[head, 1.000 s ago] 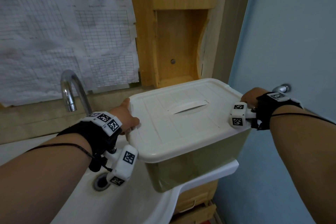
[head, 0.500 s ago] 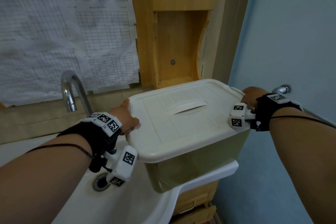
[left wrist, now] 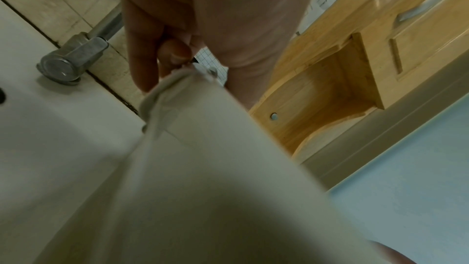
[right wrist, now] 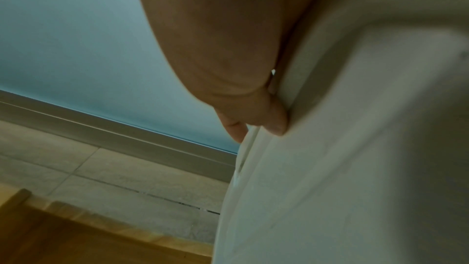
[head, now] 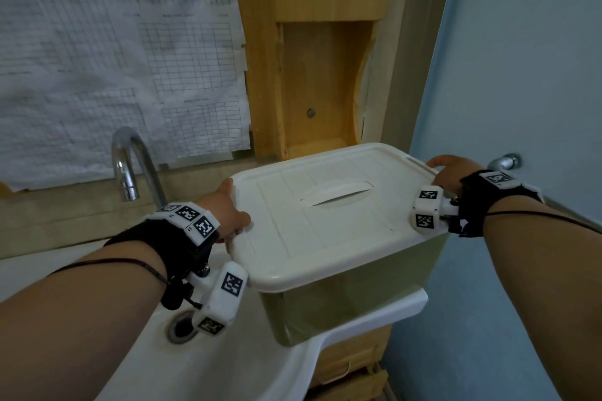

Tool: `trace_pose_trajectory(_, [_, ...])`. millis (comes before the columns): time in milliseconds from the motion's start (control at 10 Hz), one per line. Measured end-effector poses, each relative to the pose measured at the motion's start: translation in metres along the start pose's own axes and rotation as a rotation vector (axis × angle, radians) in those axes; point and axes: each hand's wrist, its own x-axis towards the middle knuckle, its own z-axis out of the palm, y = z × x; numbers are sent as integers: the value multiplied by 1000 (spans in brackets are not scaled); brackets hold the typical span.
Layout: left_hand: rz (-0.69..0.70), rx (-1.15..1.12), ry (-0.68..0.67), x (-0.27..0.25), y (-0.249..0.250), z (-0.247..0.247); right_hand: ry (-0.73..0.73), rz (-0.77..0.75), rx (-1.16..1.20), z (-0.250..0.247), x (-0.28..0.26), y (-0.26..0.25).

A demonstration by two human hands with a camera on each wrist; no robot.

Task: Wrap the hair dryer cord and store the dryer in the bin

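A pale bin (head: 342,309) with a white lid (head: 325,221) shut on it sits on the right corner of the sink. The hair dryer and its cord are hidden from every view. My left hand (head: 228,210) grips the lid's left edge, thumb on top. In the left wrist view its fingers (left wrist: 142,57) curl round the rim latch (left wrist: 164,87). My right hand (head: 448,168) holds the far right corner of the lid. The right wrist view shows its fingertips (right wrist: 276,125) hooked on the bin's rim (right wrist: 330,168).
A chrome faucet (head: 130,166) rises left of the bin, over the white sink (head: 228,368) and its drain (head: 180,329). A wooden cabinet (head: 312,91) stands right behind the bin. A blue door (head: 521,75) with a metal knob (head: 506,162) is close on the right.
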Motion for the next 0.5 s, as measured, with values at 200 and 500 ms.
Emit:
trace_pose_trajectory(200, [7,0,26,3,-2,2,7,27,92,0,-3,-1])
trace_pose_trajectory(500, [-17,-7,156,3,-7,2,132,-77,169,-12,-24,-35])
